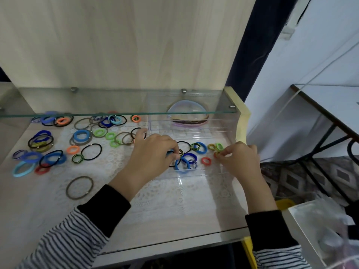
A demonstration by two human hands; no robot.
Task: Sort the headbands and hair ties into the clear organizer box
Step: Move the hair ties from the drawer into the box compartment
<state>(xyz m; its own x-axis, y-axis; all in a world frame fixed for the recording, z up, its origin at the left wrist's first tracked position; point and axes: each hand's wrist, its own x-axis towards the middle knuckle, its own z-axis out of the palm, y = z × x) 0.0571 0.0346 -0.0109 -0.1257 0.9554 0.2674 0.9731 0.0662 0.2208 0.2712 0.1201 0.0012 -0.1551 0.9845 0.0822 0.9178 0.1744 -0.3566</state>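
Note:
The clear organizer box (219, 172) sits at the right of the table, under a glass shelf. Headbands (187, 116) lie in its far compartment; several hair ties lie in the near one, including a blue one (181, 165) and an orange one (206, 161). My left hand (155, 152) hovers over the box's left part and pinches a blue hair tie (169, 153) at its fingertips. My right hand (240, 157) pinches a small green hair tie (219, 151) over the box's right part. Many loose hair ties (81, 135) in several colours are spread over the table's left half.
A glass shelf (116, 113) juts out over the back of the table at about hand height. A brown hair tie (79, 187) lies alone near the front left. A dark metal-framed table (330, 117) stands to the right, and a white box (310, 230) sits at the lower right.

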